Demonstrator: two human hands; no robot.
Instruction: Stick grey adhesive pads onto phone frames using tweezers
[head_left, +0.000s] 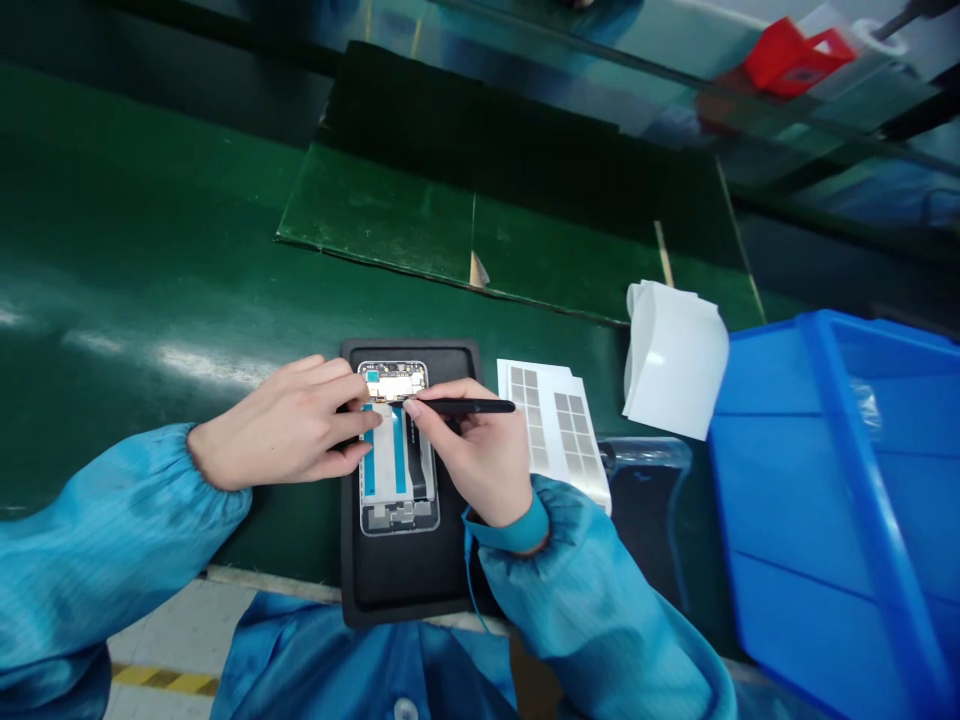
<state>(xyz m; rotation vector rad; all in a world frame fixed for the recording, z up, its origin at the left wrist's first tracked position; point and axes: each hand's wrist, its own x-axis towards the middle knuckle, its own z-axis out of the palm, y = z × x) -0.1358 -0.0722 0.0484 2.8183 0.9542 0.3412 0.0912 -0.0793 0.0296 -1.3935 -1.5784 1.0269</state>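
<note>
I see an open phone [385,462] in a black tray [412,585] at the near edge of the table [165,220].
Left hand [289,428] touches it, maybe to steady it, grip unclear; right hand [491,455] pinches a black tool [480,406], perhaps for careful work.

Black tool [480,406] in right grip [491,455] over phone [387,470]

- Left hand [300,422]: conceals the opened phone [398,465] along part of its left edge.
- Black tool [476,406]: tip too small to resolve; contact with the opened phone indeterminable.
- Blue bin [802,520]: cut off by the right edge.
- Red object [791,62]: blurred.
</note>
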